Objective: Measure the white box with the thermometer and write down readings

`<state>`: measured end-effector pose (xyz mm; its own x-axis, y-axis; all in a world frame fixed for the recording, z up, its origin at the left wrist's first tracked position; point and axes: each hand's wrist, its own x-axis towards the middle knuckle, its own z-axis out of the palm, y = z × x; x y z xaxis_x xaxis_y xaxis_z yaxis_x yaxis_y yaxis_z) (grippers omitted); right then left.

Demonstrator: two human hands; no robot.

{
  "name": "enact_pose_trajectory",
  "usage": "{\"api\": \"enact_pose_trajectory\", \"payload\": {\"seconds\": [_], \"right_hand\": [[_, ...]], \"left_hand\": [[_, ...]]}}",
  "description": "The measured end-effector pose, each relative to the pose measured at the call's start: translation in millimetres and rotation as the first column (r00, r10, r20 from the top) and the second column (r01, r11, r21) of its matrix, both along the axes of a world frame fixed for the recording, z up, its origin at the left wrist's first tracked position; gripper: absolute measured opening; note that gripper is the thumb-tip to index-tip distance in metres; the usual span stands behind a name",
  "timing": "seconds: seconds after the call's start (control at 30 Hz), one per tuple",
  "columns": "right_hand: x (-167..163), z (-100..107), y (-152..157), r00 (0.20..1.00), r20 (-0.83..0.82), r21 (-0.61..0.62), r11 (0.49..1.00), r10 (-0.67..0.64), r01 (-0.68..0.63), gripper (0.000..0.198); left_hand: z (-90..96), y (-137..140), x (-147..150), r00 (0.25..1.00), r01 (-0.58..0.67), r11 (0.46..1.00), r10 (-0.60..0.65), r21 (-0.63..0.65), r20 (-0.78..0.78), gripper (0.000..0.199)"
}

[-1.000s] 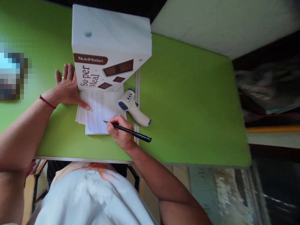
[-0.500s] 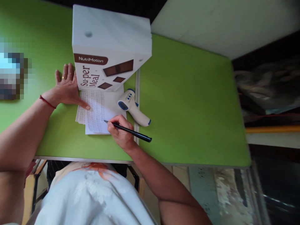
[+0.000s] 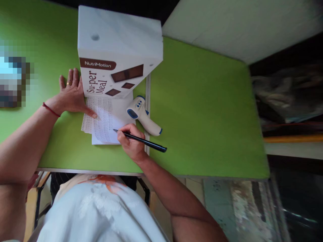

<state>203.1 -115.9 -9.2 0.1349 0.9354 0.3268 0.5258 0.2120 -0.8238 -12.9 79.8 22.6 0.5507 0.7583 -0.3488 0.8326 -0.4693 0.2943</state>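
Sheets of paper (image 3: 103,124) covered with rows of small handwriting lie on the green table (image 3: 207,111). My right hand (image 3: 132,143) grips a black pen (image 3: 151,144), its tip at or just above the writing on the top sheet. Spread flat, my left hand (image 3: 73,92) rests with its thumb on the paper's left part and its fingers beside the box. A white box (image 3: 101,74) marked NutriMotion stands at the paper's far edge and hides part of it. Close to my right hand, a white and blue infrared thermometer (image 3: 143,116) lies partly over the paper.
A blurred-out object (image 3: 12,80) is at the far left of the table. A pale wall (image 3: 214,23) rises behind the table's back right edge. Plastic-wrapped items and shelving (image 3: 285,97) stand beyond its right end.
My right hand and the pen have shifted slightly to the right. My left hand, the paper, the box and the thermometer have stayed in place.
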Motion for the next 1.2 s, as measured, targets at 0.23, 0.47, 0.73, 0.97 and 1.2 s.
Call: {"api": "enact_pose_trajectory", "payload": {"seconds": [0.23,0.47,0.73,0.97,1.2], "right_hand": [[-1,-1,0,1.0,0.024,-0.013,1.0,-0.009,0.009,0.014],[0,-1,0,1.0,0.026,-0.032,0.999,0.016,-0.015,0.015],[1,-1,0,1.0,-0.012,-0.011,1.0,0.003,-0.004,0.014],[0,-2,1,1.0,0.006,-0.044,0.999,0.007,-0.007,0.013],[-1,-3,0,1.0,0.004,0.007,1.0,0.003,-0.004,0.013]], "left_hand": [[-2.8,2,1,1.0,-0.03,1.0,0.03,0.003,-0.002,0.178],[-17.9,12,-6,0.998,0.036,0.999,-0.037,0.017,0.055,0.169],[-19.0,14,-8,0.993,0.037,0.999,-0.038,0.018,0.108,0.168],[-30.3,18,-11,0.994,0.013,0.999,-0.017,0.038,0.11,0.171],[-12.1,7,-4,0.999,-0.003,1.0,0.002,0.01,0.053,0.176]]}}
